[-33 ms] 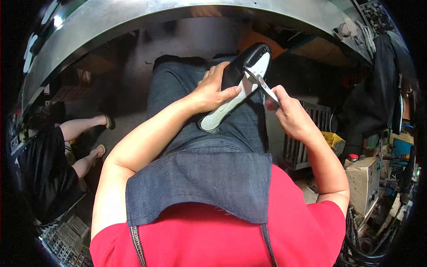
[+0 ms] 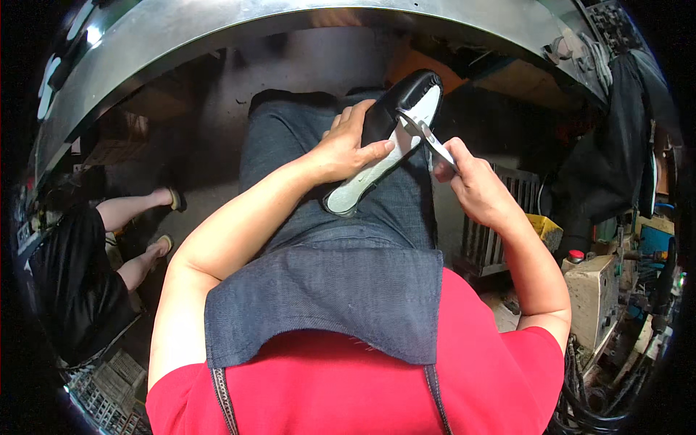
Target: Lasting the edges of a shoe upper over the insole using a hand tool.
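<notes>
Across my lap lies a black shoe (image 2: pixel 383 117), its white sole side (image 2: pixel 366 175) facing up and its toe pointing to the far right. My left hand (image 2: pixel 346 147) grips the shoe's left side around the middle, the thumb pressed on the white surface and the fingers over the black upper. In my right hand (image 2: pixel 475 181) are metal pincers (image 2: pixel 433 145), gripped by the handles. Their curved jaws rest against the shoe near the forefoot. Whether the jaws pinch any material is too small to tell.
A metal bench edge (image 2: pixel 217 36) curves across the far side. A slatted crate (image 2: pixel 507 214) and a yellow container (image 2: pixel 544 230) stand to the right, near a box with a red button (image 2: pixel 575 256). At left another person's legs (image 2: pixel 134 210) show.
</notes>
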Action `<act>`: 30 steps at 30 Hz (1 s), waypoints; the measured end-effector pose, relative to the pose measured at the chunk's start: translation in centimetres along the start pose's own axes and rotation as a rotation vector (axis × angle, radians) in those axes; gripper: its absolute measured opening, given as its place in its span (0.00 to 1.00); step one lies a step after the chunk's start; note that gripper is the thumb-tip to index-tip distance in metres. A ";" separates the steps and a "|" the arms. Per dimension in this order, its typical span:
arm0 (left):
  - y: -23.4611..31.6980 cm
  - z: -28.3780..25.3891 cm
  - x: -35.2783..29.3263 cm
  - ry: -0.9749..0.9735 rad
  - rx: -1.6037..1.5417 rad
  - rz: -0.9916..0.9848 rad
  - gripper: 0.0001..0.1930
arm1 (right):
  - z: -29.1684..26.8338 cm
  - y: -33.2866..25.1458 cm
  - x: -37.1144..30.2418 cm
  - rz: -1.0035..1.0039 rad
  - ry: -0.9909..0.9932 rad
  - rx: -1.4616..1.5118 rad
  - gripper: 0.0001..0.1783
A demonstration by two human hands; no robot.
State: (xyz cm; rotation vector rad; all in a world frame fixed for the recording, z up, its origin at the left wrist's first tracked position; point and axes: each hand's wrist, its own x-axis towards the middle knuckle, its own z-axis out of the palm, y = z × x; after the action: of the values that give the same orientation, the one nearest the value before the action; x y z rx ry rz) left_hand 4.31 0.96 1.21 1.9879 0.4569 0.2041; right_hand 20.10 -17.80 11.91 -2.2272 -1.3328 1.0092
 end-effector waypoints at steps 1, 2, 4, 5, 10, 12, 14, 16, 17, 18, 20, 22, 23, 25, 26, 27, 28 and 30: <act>0.4 -0.2 0.1 -0.006 0.011 -0.020 0.46 | -0.4 -0.2 0.0 0.002 -0.002 0.001 0.14; 0.6 -0.5 0.5 -0.007 0.010 -0.023 0.46 | -0.7 -0.4 0.1 -0.004 -0.004 -0.055 0.13; 0.6 -1.0 2.0 -0.013 -0.011 0.035 0.47 | -1.1 -0.6 0.4 -0.011 -0.010 -0.109 0.11; 0.6 -1.1 2.7 -0.040 -0.166 0.073 0.45 | -1.1 -0.6 0.7 -0.015 -0.022 -0.078 0.11; 1.3 -1.1 2.9 -0.106 -0.304 -0.060 0.41 | 1.8 5.1 2.9 -0.132 0.118 0.029 0.11; 1.4 -0.9 2.7 -0.100 -0.325 -0.064 0.40 | 2.9 7.4 3.9 -0.167 0.128 0.014 0.12; 0.7 -0.2 2.8 -0.012 -0.240 -0.012 0.40 | 3.8 9.0 5.1 -0.256 0.181 0.068 0.12; -0.1 0.2 3.0 -0.007 -0.247 0.003 0.42 | 4.1 9.5 5.4 -0.253 0.191 0.089 0.12; -0.5 0.3 3.0 0.000 -0.255 0.020 0.43 | 4.0 9.3 5.4 -0.259 0.189 0.068 0.11; -0.9 0.5 3.0 -0.005 -0.253 0.021 0.43 | 3.9 9.2 5.3 -0.263 0.188 0.047 0.11; -1.4 0.7 3.1 0.027 -0.277 0.045 0.42 | 4.1 9.1 5.3 -0.267 0.202 0.042 0.11; -1.4 1.0 3.6 0.044 -0.277 0.062 0.40 | 4.3 9.0 5.0 -0.264 0.212 0.039 0.11; -1.3 1.0 3.7 0.070 -0.277 0.077 0.38 | 4.4 8.9 4.9 -0.259 0.222 0.031 0.11; -1.1 0.7 4.1 0.029 -0.289 0.042 0.36 | 4.5 8.6 4.5 -0.248 0.239 0.027 0.11; -1.1 0.6 4.2 0.000 -0.300 0.010 0.34 | 4.6 8.5 4.3 -0.225 0.237 0.035 0.11; -0.9 0.6 4.2 -0.021 -0.326 -0.002 0.33 | 4.6 8.4 4.0 -0.202 0.235 0.044 0.11; -0.6 0.3 4.4 -0.030 -0.319 0.006 0.33 | 4.3 8.1 3.7 -0.201 0.248 0.047 0.11; -0.2 -0.2 4.3 -0.081 -0.375 -0.031 0.32 | 4.0 7.1 2.1 -0.140 0.189 0.046 0.13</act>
State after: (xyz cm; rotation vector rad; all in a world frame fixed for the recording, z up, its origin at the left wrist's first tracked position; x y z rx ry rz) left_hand 8.08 2.92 0.93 1.6149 0.3667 0.1748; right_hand 22.19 -19.67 3.96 -2.1041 -1.3454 0.7520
